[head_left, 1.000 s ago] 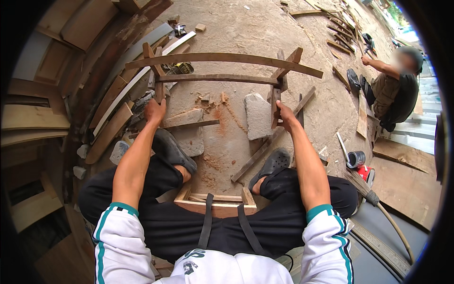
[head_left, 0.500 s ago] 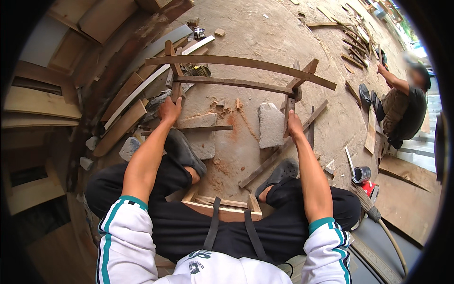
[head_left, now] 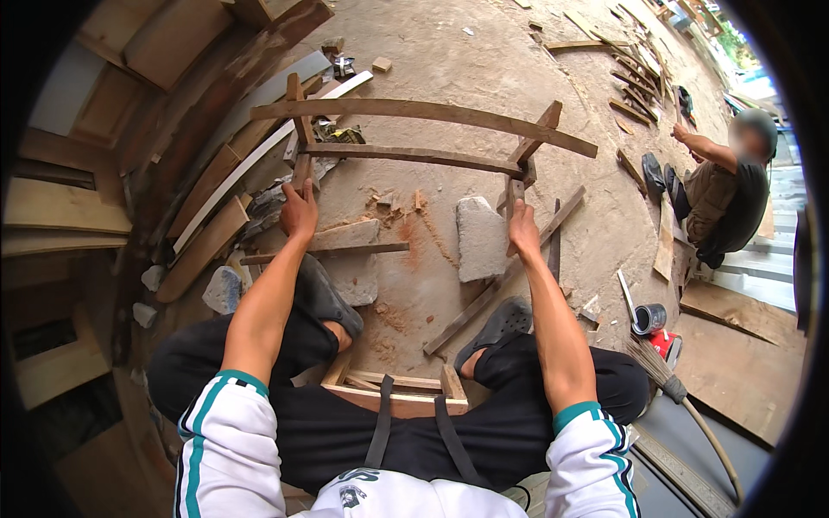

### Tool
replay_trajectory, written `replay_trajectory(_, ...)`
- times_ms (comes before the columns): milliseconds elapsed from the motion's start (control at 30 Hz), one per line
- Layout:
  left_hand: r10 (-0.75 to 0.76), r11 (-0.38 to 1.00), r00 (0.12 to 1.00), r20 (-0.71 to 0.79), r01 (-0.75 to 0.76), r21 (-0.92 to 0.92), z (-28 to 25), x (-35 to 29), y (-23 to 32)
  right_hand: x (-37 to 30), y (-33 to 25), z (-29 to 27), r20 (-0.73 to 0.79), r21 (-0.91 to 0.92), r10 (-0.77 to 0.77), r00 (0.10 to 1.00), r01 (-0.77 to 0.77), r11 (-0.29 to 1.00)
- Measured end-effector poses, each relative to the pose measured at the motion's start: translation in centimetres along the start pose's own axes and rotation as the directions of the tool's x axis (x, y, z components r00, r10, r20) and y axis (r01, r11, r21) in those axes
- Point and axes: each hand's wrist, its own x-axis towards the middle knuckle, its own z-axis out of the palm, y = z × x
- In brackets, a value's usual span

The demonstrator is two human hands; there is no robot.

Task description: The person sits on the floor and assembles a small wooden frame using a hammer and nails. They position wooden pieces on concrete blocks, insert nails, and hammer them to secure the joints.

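Both my hands hold a wooden frame in front of me, made of two long crossbars point(head_left: 406, 155) joined to short end pieces. My left hand point(head_left: 299, 211) is closed round the lower part of its left end piece. Around the matching piece on the right, my right hand point(head_left: 522, 229) is wrapped. Beyond my hands, the wider curved slat point(head_left: 423, 110) spans from end to end. Under the frame, a pale concrete block point(head_left: 481, 239) lies on the floor near my right hand. A dark wooden strip point(head_left: 328, 252) rests across another slab point(head_left: 354, 276) below my left hand.
Planks point(head_left: 203, 250) and rubble line the left, beside stacked wooden furniture parts point(head_left: 65, 203). A person point(head_left: 730, 181) squats at the right. Nearer are an open can point(head_left: 649, 319), a broom point(head_left: 661, 371) and boards point(head_left: 734, 371). I sit over a small wooden frame point(head_left: 397, 404).
The view has shifted slightly. Relative to the floor, the frame's right end has moved a little away from me with my right hand. Both hands keep their hold. The other person's head has turned.
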Motion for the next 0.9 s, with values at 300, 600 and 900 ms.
replay_trajectory(300, 0.055, 0.998, 0.988, -0.145, -0.057, -0.010, 1.8, -1.4, -1.6, -0.5, 1.5, 0.2, 0.098, -0.133, -0.084, 0.992, 0.096, 0.986)
replay_trajectory(600, 0.074, 0.997, 0.989, -0.132, -0.076, -0.007, 1.2, -1.0, -1.1, 0.6, 0.1, 0.0, 0.062, -0.182, -0.068, 0.996, 0.078, 0.980)
replay_trajectory(900, 0.030, 0.999, 0.996, -0.082, -0.031, -0.014, 0.5, -0.9, -0.1, 1.8, 1.8, 0.0, 0.121, 0.198, -0.046, 0.992, 0.022, 0.980)
